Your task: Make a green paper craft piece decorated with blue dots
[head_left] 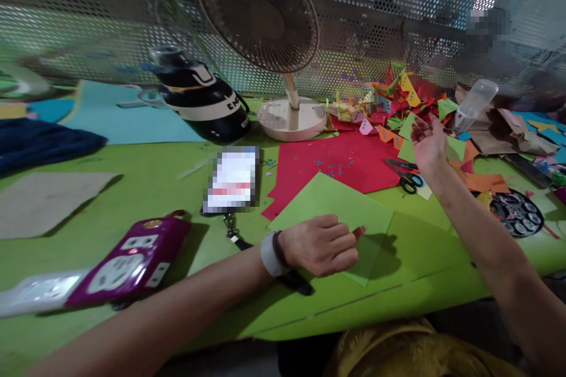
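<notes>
My left hand (pixel 321 245), with a grey band on the wrist, is curled closed above a light green paper sheet (pixel 329 200). Its palm side faces away, so whatever the fingers may hold is hidden. The sheet lies turned at an angle, partly over a red paper sheet (pixel 354 156) strewn with small blue bits. Farther out to the right, my right hand (pixel 428 144) is palm up with loosely bent fingers apart. Green paper pieces (pixel 455 147) show behind it. Just left of that wrist lie black-handled scissors (pixel 411 181).
A fan (pixel 292 118) and a black jug (pixel 203 97) stand at the back. Folded colourful paper pieces (pixel 393 94) are heaped right of the fan. A phone (pixel 232 179), a purple power strip (pixel 132 256), a clear bottle (pixel 477 103) and a round black tray (pixel 515 212) are around.
</notes>
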`<state>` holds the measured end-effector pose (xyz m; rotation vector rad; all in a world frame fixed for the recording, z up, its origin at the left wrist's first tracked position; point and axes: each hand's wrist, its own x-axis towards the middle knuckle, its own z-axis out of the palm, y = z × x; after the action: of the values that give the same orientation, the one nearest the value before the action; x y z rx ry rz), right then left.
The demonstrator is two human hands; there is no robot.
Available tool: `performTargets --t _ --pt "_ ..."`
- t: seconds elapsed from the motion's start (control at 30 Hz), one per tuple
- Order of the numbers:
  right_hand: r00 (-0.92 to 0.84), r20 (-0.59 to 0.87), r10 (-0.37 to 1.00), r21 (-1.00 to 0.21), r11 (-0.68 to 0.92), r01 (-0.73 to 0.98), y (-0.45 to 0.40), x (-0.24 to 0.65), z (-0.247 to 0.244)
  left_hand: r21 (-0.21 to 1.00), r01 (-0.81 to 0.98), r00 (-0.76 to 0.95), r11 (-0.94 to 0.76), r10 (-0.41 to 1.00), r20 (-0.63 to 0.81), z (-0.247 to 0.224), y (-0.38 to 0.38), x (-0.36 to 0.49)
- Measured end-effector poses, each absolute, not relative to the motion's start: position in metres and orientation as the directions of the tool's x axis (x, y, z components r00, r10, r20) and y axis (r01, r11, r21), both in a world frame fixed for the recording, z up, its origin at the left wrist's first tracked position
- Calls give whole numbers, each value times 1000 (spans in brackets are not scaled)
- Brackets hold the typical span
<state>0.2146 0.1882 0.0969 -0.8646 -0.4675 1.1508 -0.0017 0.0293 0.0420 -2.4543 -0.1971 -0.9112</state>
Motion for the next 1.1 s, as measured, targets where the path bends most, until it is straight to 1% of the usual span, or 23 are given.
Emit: performTargets --t 0.2,0.37,0.53,0.67,0.83,0.93,1.1 --pt "360 -110 926 -797 134 -588 188 216 99 -445 278 778 -851 -72 624 45 28 0" --pt "342 -94 935 -805 130 -578 188 218 96 -440 265 801 -858 -58 596 47 27 -1" --pt "318 -85 944 -818 116 -564 186 217 93 -464 256 832 -848 -51 552 45 28 -3" --pt "305 -92 948 -823 100 -559 188 216 90 -463 257 835 -848 -46 548 44 28 -4" --pt "281 -84 956 -833 88 -546 195 218 81 -487 229 839 -843 -84 538 44 29 -4" --pt "268 -70 961 -838 89 -539 200 221 74 -519 240 846 -820 -85 527 44 31 -6" --pt "213 -55 976 -852 66 -520 203 223 69 -522 272 845 -808 -59 532 42 35 -9"
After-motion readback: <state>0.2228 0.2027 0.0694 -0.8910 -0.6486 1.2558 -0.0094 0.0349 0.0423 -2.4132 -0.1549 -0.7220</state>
